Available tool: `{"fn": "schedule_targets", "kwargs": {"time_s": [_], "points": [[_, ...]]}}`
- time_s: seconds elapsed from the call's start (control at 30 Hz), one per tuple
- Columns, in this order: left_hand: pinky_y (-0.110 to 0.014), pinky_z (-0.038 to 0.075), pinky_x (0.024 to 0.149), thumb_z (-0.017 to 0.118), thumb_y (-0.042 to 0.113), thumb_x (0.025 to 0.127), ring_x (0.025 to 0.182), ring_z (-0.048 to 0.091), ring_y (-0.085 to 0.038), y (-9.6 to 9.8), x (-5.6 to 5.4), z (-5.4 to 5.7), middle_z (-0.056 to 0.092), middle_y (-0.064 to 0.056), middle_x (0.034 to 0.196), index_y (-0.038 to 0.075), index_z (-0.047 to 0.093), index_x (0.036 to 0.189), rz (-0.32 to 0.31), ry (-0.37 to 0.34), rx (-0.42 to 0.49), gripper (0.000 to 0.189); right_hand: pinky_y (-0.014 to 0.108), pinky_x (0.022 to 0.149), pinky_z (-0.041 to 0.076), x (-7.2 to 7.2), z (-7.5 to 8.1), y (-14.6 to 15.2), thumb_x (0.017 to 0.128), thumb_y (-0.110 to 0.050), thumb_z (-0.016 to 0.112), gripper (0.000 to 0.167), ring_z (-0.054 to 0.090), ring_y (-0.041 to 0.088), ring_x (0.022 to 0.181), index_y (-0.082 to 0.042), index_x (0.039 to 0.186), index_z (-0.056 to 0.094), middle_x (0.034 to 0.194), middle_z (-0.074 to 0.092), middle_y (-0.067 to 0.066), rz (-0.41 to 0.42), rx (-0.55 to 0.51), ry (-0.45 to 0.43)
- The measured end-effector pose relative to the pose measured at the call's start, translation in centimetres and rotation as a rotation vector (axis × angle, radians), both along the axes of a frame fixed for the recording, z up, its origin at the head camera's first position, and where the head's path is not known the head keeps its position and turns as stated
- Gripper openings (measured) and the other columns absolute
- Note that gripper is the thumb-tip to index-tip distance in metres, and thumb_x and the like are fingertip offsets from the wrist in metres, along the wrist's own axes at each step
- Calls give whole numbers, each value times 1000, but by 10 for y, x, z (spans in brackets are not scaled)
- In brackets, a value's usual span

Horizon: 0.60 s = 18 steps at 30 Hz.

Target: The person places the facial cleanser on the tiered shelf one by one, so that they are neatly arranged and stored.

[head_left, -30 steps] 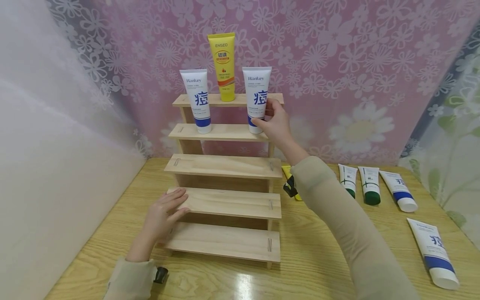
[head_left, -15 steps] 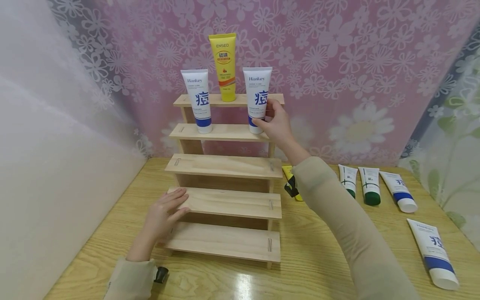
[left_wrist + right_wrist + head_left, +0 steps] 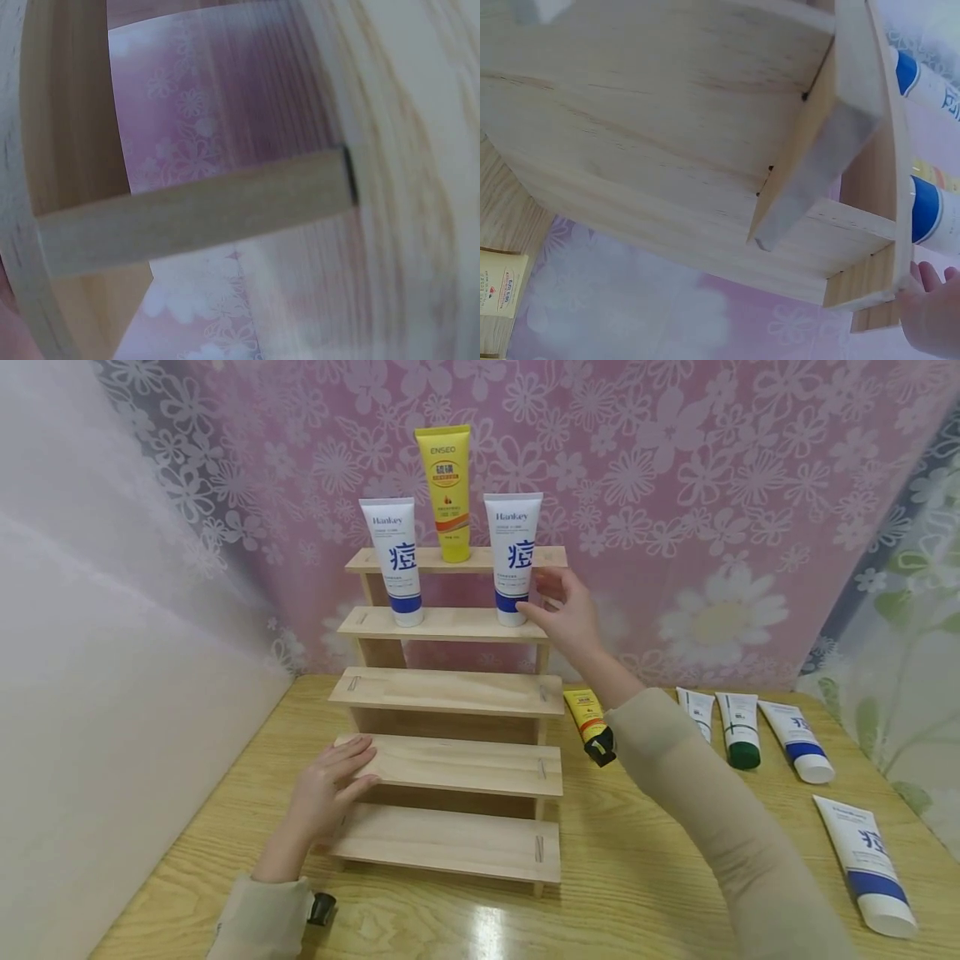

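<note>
A stepped wooden shelf (image 3: pixel 450 691) stands on the table. On its second tier from the top, two white Hankey tubes with blue bands stand upright, a left tube (image 3: pixel 393 560) and a right tube (image 3: pixel 512 556). My right hand (image 3: pixel 570 614) is at the right tube's lower right side, fingers loosely bent and slackened, thumb tip by the blue band; whether it still touches is hard to tell. In the right wrist view the hand (image 3: pixel 934 307) shows below that tube's blue band (image 3: pixel 926 210). My left hand (image 3: pixel 330 781) rests on the left end of a lower tier, fingers extended.
A yellow ENSEO tube (image 3: pixel 446 493) stands on the top tier. On the table right of the shelf lie another yellow tube (image 3: pixel 587 718), white tubes with green caps (image 3: pixel 741 727), and two more blue-banded white tubes (image 3: pixel 864 864). A white wall (image 3: pixel 135 652) borders the left.
My right hand has loosened its grip on the right white tube and shifted slightly right and down. The tube stays upright on its tier. My left hand has not moved.
</note>
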<state>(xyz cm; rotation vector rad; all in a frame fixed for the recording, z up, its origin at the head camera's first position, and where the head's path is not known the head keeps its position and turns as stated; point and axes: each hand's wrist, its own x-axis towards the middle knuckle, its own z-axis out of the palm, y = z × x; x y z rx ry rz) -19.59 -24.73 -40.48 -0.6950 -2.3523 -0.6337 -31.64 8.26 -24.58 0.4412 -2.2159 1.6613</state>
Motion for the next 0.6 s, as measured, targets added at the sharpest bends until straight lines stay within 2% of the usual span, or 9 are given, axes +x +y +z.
{"fn": "schedule_targets", "kwargs": {"time_s": [0.37, 0.6], "points": [[-49, 31, 96, 71, 24, 73, 109, 51, -26, -1, -2, -2, 56, -11, 118, 2, 64, 107, 1, 13, -9, 41, 38, 96, 36, 26, -7, 19, 80, -14, 66, 54, 44, 24, 114, 1, 125, 40, 124, 47, 14, 107, 42, -16], [-49, 30, 97, 69, 26, 75, 108, 51, -29, 0, -1, -1, 56, -13, 116, 0, 64, 106, -12, 12, 10, 41, 36, 94, 39, 49, -16, 36, 81, -17, 66, 54, 45, 23, 114, 1, 125, 42, 124, 48, 15, 141, 186, -6]]}}
